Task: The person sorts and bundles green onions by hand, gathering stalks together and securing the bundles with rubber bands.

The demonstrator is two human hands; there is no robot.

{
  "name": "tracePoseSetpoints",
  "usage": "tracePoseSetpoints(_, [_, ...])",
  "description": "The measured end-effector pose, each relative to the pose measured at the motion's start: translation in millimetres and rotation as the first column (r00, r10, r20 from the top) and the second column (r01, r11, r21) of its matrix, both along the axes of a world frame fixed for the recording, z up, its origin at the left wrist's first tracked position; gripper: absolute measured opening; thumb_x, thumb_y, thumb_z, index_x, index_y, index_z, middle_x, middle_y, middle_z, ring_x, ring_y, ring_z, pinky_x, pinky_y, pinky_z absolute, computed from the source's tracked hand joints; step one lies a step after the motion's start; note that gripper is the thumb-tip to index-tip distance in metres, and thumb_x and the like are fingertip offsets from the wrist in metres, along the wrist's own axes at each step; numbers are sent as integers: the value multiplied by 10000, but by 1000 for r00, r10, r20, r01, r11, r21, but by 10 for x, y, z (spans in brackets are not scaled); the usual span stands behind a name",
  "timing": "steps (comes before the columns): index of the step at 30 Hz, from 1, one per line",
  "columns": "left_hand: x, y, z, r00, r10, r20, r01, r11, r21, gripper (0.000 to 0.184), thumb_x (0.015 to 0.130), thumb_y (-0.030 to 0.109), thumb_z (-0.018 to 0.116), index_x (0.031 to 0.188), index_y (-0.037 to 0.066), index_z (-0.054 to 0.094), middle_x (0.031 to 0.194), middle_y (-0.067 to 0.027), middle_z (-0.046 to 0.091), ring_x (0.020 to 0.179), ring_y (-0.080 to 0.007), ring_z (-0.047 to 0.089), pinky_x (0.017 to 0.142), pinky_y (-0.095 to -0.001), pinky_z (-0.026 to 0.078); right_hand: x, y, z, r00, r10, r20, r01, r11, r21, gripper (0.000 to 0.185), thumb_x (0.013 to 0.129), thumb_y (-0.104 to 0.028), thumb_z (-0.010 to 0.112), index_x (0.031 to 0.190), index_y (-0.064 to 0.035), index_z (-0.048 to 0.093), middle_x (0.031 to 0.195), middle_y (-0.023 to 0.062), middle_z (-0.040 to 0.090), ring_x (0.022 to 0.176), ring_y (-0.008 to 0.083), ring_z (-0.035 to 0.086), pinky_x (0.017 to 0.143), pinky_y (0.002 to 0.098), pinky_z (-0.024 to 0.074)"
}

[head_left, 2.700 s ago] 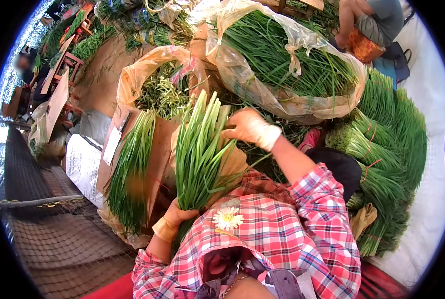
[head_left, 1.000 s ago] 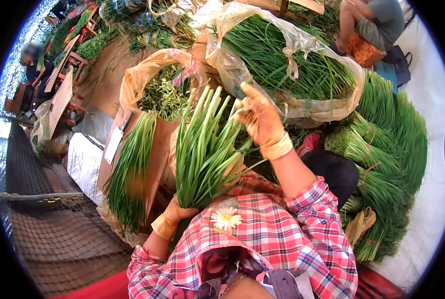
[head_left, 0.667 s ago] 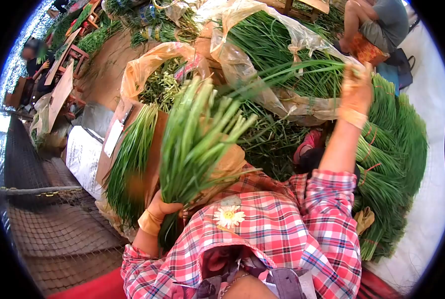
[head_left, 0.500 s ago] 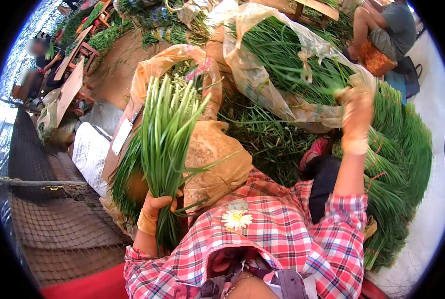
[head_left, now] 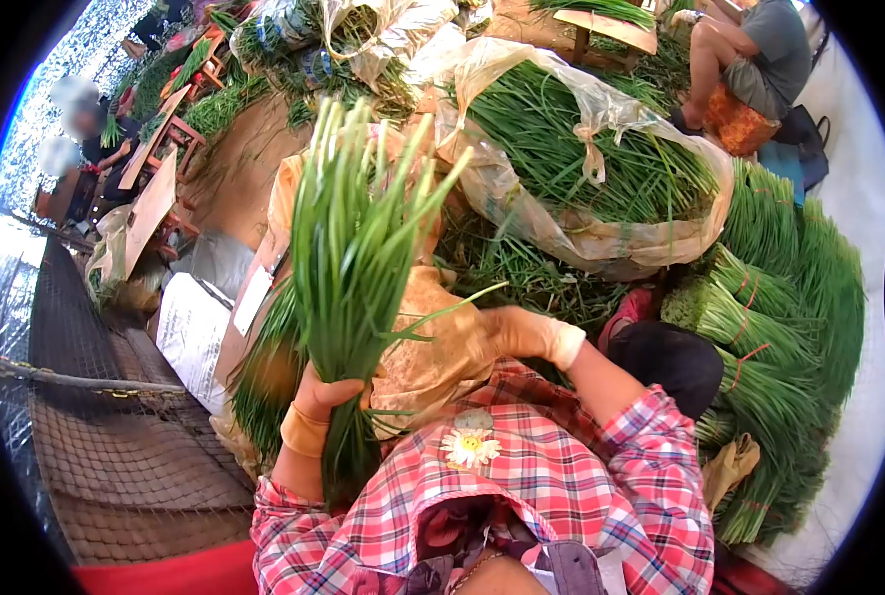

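Note:
My left hand (head_left: 331, 397) is wrapped round the lower, leafy part of a bunch of long green stalks (head_left: 353, 238), whose pale ends point up and away from me. Gloved and blurred by motion, my right hand (head_left: 514, 334) is over the brown cloth (head_left: 432, 347) on my lap, right of the bunch; its fingertips are smeared. One thin leaf sticks out from the bunch just above that hand. Partly hidden behind the bunch, more green stalks (head_left: 264, 372) lie on a board (head_left: 234, 342) at the left.
A big plastic bag (head_left: 650, 243) of loose greens stands ahead. Banded bundles (head_left: 760, 347) are piled at the right. Cut leaves (head_left: 531, 268) litter the ground. A person (head_left: 760, 59) sits at the upper right, and others are at the far left. Netting (head_left: 135, 446) lies at the lower left.
My right hand has come back from the big bag to the cloth on my lap; the long leaves it carried earlier are gone from it. The held bunch has moved left and stands more upright.

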State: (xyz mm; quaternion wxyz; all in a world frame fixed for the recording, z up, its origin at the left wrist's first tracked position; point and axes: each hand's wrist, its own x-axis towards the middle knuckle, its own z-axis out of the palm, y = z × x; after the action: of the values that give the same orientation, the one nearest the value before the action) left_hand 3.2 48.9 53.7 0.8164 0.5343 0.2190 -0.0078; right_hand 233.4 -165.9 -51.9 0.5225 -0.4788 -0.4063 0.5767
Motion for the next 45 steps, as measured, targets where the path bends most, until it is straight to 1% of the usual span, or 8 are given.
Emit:
tracePoseSetpoints(4, [237,-297,-252,998,21,62,-42,933,357,606,643,24,723,1199,-19,485,1151,-85,574,1083,-174,519,938,-324,399,17,282,86,796,-208,-568,387,898,212,1021,716,-581,657,1419,-45,147,1350,151,377,1206,270,417,996,417,352])
tracePoseSetpoints(12, [425,-808,-310,968,-110,-225,237,109,965,972,651,245,765,1406,21,193,1019,-255,596,938,-388,590,771,-430,481,-133,375,247,522,-311,-794,549,835,33,618,764,-385,692,1202,-11,466,1114,110,585,974,209,605,831,355,526])
tracePoseSetpoints(15, [320,-484,50,926,-372,-66,158,221,962,784,685,195,746,1334,-14,360,1046,-217,612,866,-331,637,752,-390,502,-89,367,308,517,-324,-793,532,847,0,521,787,-299,661,1177,-2,485,1082,122,597,938,218,621,827,360,529])
tracePoseSetpoints(19, [89,199,170,982,175,77,-191,916,354,588,704,110,724,1245,47,504,1056,-101,633,974,-213,608,844,-325,486,-109,355,318,478,-248,-843,526,849,49,472,790,-214,630,1175,14,482,1087,138,594,941,227,621,832,365,527])
tracePoseSetpoints(29, [822,-848,-1046,922,-374,-104,358,718,597,642,609,203,795,1180,78,531,1078,-66,602,1004,-199,570,895,-341,443,-197,368,408,469,-403,-786,571,817,-78,448,767,-237,672,1133,-29,516,943,70,617,807,171,618,747,309,533])
tracePoseSetpoints(33, [696,-739,-820,975,-209,-72,207,751,627,461,642,195,753,1048,51,590,993,-87,639,918,-185,602,825,-323,470,20,284,266,672,-615,-413,691,721,51,576,791,-314,668,1250,-62,428,1079,37,540,995,150,515,827,338,461])
tracePoseSetpoints(37, [691,-558,-672,983,-168,-70,168,686,708,469,656,170,733,1076,35,574,934,-112,652,858,-217,623,781,-317,485,713,-159,388,268,-960,-85,934,237,268,868,688,-548,699,1315,-58,353,1104,93,544,1022,214,529,841,326,464])
tracePoseSetpoints(45, [587,-446,-294,991,-42,-123,130,240,962,521,703,185,685,1173,58,499,972,-188,619,891,-340,612,744,-393,487,673,19,992,-134,-313,940,387,857,340,499,634,-533,679,971,-165,663,1212,81,530,1281,303,300,1054,517,162])
